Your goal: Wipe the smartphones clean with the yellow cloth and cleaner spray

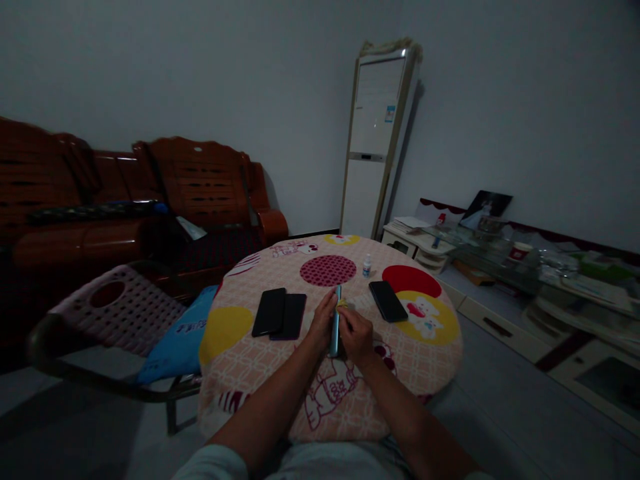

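Observation:
My left hand (324,316) is closed around a phone (335,337) with a light blue edge, tilted up on its side over the table. A small yellowish cloth (342,303) is pinched in my right hand (357,335) and touches the phone's edge near its upper end. To the left, two dark phones lie flat: the nearer-left one (269,312) overlaps the other phone (295,317). Another black phone (388,301) lies to the right of my hands. Beyond them stands a small white bottle (367,266) with a blue label.
A patterned cloth covers the round table (280,400). At the left is a metal-framed chair (117,310) holding a blue cushion (183,337). Wooden seats (200,177) and a tall air conditioner (373,133) stand behind. A cluttered low cabinet (493,320) runs along the right.

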Demonstrator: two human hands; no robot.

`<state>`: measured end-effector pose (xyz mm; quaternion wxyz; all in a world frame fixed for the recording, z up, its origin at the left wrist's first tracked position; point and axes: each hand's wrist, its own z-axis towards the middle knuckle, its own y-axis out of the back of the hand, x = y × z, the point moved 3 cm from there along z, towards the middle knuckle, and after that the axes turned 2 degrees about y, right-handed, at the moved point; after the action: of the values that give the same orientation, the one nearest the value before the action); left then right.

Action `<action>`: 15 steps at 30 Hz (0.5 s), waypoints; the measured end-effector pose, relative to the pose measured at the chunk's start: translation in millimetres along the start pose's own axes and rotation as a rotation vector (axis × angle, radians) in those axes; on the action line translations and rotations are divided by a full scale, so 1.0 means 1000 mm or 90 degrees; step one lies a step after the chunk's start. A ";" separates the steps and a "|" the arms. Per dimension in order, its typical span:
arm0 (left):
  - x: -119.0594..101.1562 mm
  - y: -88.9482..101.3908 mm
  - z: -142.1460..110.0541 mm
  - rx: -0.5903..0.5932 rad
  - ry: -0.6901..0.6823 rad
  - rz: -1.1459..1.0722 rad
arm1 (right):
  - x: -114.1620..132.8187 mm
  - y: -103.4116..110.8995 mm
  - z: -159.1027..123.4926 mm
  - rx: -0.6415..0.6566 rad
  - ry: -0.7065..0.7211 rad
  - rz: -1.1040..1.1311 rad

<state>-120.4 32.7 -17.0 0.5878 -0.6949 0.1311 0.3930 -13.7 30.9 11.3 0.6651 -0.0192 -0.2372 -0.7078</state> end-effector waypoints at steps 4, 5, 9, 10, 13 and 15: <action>0.000 0.001 -0.001 0.005 -0.019 0.033 | 0.001 0.002 -0.001 0.000 -0.012 0.008; -0.001 0.001 -0.002 0.002 -0.019 0.034 | 0.001 0.002 -0.001 -0.003 -0.018 0.010; -0.001 0.000 -0.003 -0.002 -0.001 0.026 | -0.004 0.000 -0.001 -0.015 -0.052 0.002; -0.002 0.000 -0.003 0.000 0.000 0.029 | -0.005 0.000 -0.001 -0.016 -0.056 0.001; -0.003 0.000 -0.003 0.001 -0.010 0.045 | -0.005 0.000 -0.002 -0.008 -0.053 0.007; -0.003 0.000 -0.003 -0.001 -0.016 0.047 | -0.004 0.000 -0.002 -0.006 -0.047 0.013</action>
<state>-121.9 29.2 -14.9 0.5736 -0.6851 0.1488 0.4237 -12.5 34.2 8.2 0.6627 -0.0509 -0.2584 -0.7010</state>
